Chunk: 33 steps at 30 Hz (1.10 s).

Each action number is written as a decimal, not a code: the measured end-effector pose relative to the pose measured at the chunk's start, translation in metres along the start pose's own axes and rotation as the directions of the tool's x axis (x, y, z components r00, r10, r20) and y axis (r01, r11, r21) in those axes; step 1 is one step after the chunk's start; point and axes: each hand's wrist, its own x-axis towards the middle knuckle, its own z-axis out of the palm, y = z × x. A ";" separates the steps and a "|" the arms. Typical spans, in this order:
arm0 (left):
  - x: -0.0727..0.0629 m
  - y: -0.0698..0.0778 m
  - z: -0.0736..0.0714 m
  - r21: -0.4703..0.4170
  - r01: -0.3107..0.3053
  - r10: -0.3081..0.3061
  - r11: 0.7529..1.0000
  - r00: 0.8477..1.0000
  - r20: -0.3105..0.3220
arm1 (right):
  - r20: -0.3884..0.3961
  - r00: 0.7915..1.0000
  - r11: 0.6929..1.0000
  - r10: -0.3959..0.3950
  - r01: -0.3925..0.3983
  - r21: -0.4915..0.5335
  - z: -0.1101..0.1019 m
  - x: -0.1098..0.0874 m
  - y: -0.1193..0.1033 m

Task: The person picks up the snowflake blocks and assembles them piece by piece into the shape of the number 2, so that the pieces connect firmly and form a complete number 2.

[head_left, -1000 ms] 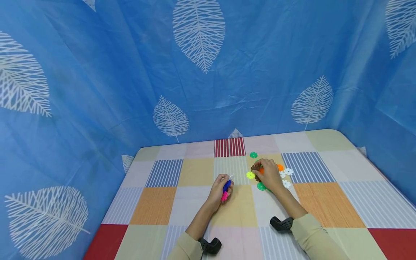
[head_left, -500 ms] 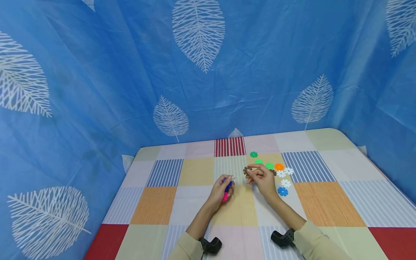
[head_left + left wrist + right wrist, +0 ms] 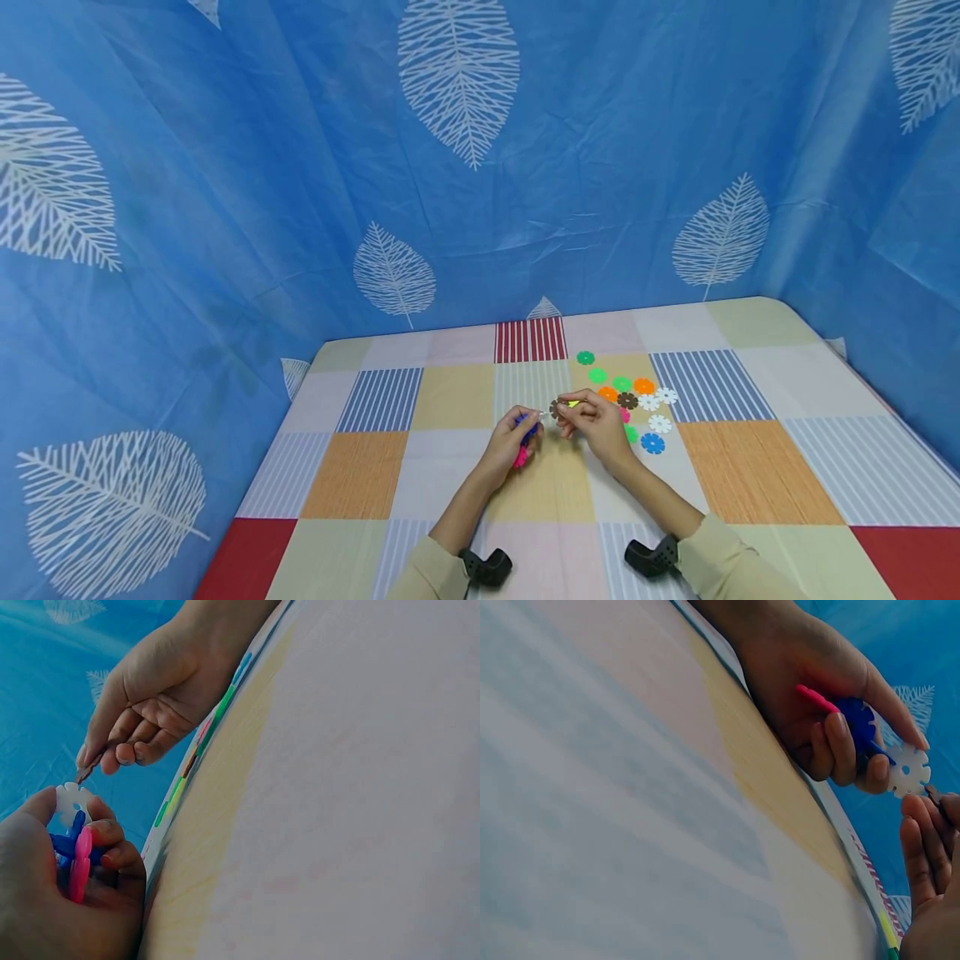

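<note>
My left hand (image 3: pixel 506 443) grips a small cluster of joined plastic snowflake discs: a pink disc (image 3: pixel 81 866), blue discs (image 3: pixel 857 724) and a white disc (image 3: pixel 910 771) that sticks out past the fingertips. Thumb and index finger of my right hand (image 3: pixel 597 429) pinch a brown disc (image 3: pixel 556 409). In both wrist views the brown disc's edge meets the notched rim of the white disc, the two standing at an angle to each other. The palm hides part of the blue and pink discs.
Loose discs lie to the right on the patchwork cloth (image 3: pixel 442 467): white discs (image 3: pixel 660 423), a blue disc (image 3: pixel 652 442), orange discs (image 3: pixel 643 386), another brown disc (image 3: pixel 627 401) and several green discs (image 3: pixel 586 357). A blue leaf-print curtain (image 3: pixel 480 233) stands behind the table.
My right hand has picked the brown disc out of the pile and carried it left to the white disc. The left hand has stayed nearly in place with its cluster.
</note>
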 end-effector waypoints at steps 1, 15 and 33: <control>0.000 0.000 0.000 0.003 0.001 -0.001 1.000 1.000 -0.001 | 0.009 1.000 1.000 -0.005 0.005 0.002 0.001 -0.001 0.000; 0.000 -0.002 0.002 0.096 -0.023 0.021 0.995 0.999 0.025 | 0.019 1.000 1.000 0.011 -0.011 0.007 0.004 -0.003 0.002; -0.003 0.000 0.006 0.092 -0.036 0.037 0.995 0.999 -0.004 | 0.031 0.998 0.998 0.059 -0.059 0.015 0.011 -0.006 0.003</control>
